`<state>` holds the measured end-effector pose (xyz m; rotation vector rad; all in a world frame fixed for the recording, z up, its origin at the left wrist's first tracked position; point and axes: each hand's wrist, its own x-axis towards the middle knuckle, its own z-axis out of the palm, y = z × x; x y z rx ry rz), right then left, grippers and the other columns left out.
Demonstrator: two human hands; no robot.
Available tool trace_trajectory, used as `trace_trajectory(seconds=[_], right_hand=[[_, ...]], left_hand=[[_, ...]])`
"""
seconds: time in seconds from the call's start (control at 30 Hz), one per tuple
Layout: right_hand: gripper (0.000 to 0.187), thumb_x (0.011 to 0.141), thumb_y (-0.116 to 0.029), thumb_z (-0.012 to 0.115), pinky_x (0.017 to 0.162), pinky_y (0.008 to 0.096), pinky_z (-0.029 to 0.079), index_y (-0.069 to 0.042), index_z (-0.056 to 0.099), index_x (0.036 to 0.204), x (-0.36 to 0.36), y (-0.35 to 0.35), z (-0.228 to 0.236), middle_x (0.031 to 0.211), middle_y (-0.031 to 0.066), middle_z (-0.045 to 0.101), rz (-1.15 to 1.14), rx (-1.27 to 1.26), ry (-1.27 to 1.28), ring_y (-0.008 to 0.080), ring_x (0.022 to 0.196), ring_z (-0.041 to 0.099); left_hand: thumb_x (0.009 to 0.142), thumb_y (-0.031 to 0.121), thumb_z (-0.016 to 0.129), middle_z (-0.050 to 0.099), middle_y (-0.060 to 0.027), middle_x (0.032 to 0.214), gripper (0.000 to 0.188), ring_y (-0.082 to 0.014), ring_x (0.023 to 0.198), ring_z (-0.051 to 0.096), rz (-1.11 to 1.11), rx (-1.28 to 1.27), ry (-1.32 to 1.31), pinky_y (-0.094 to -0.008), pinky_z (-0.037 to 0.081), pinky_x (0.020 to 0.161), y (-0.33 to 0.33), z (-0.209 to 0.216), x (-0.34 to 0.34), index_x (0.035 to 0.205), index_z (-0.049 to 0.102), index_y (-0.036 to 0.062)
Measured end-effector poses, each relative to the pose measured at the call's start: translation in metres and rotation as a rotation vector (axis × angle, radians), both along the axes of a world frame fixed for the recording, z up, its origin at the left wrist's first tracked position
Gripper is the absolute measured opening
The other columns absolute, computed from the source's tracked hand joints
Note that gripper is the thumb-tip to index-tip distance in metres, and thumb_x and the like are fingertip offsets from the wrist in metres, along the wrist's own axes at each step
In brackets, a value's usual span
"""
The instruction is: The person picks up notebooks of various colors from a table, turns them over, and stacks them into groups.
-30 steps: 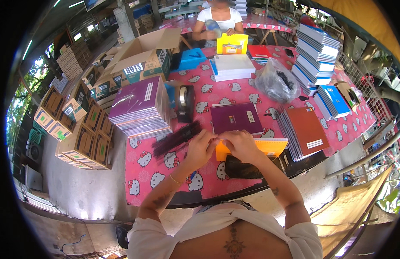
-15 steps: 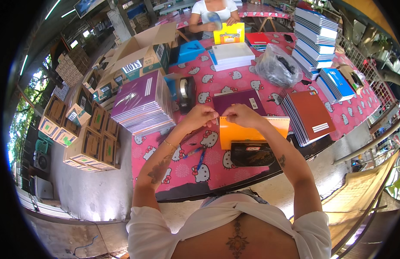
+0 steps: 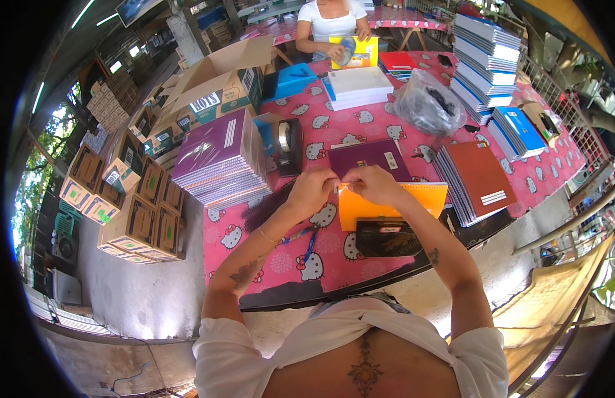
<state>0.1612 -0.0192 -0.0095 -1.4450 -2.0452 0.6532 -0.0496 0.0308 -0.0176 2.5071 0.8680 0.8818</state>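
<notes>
Both hands are meeting over the near part of the desk (image 3: 360,126): the left hand (image 3: 312,190) and the right hand (image 3: 372,184) are each pinching the top left corner of an orange notebook (image 3: 393,204) with fingertips pressed together, so the work on this book is judged to be under way, not finished. The book is lying flat beside a purple notebook (image 3: 368,159) and above a black pouch (image 3: 387,237). A purple stack (image 3: 221,156) and a brown-red stack (image 3: 476,180) are flanking it; whether they are finished cannot be told.
</notes>
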Motion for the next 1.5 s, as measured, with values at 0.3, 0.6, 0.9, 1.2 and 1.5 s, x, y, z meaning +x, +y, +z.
trace_trajectory(seconds=[0.3, 0.6, 0.9, 1.2, 1.5], right_hand=[[0.026, 0.085, -0.015, 0.066, 0.076, 0.0396, 0.055, -0.011, 0.069, 0.111, -0.005, -0.018, 0.008, 0.089, 0.0097, 0.074, -0.044, 0.062, 0.045, 0.0295, 0.085, 0.071], [0.02, 0.084, -0.013, 0.069, 0.076, 0.0354, 0.054, -0.004, 0.072, 0.102, -0.005, -0.027, 0.018, 0.089, 0.0155, 0.073, 0.005, 0.07, 0.082, 0.0279, 0.083, 0.072], [0.019, 0.084, -0.011, 0.07, 0.076, 0.0353, 0.055, -0.003, 0.073, 0.101, -0.005, -0.026, 0.013, 0.09, 0.0161, 0.073, 0.003, 0.072, 0.075, 0.0267, 0.084, 0.072], [0.018, 0.083, -0.01, 0.072, 0.075, 0.0343, 0.055, -0.002, 0.072, 0.1, -0.007, -0.029, 0.015, 0.088, 0.0163, 0.073, 0.035, 0.088, 0.11, 0.0264, 0.081, 0.072], [0.014, 0.078, -0.006, 0.075, 0.072, 0.0361, 0.053, 0.0, 0.07, 0.09, -0.005, -0.031, 0.014, 0.084, 0.014, 0.068, 0.061, 0.296, 0.119, 0.0273, 0.078, 0.068]], left_hand=[[0.092, 0.012, 0.067, 0.061, -0.0107, 0.081, 0.014, -0.0215, 0.07, 0.061, -0.114, -0.316, 0.09, -0.0328, 0.049, 0.065, -0.011, 0.018, -0.017, 0.098, 0.06, 0.001], [0.091, 0.014, 0.071, 0.059, -0.0066, 0.079, 0.017, -0.0135, 0.069, 0.057, -0.091, -0.131, -0.047, -0.0287, 0.047, 0.063, -0.022, 0.019, -0.017, 0.095, 0.064, -0.0005], [0.083, 0.012, 0.074, 0.064, -0.0104, 0.077, 0.017, -0.0252, 0.068, 0.064, -0.173, -0.261, -0.115, -0.0376, 0.05, 0.064, -0.014, 0.019, -0.014, 0.096, 0.066, 0.0043], [0.09, 0.014, 0.07, 0.062, -0.0102, 0.082, 0.023, -0.0227, 0.07, 0.062, -0.13, 0.004, -0.09, -0.0349, 0.05, 0.066, -0.028, 0.015, -0.009, 0.11, 0.065, 0.0036], [0.09, 0.015, 0.069, 0.062, -0.0104, 0.082, 0.014, -0.028, 0.069, 0.064, -0.091, 0.006, -0.061, -0.0366, 0.049, 0.061, -0.036, 0.021, -0.014, 0.096, 0.064, 0.0045]])
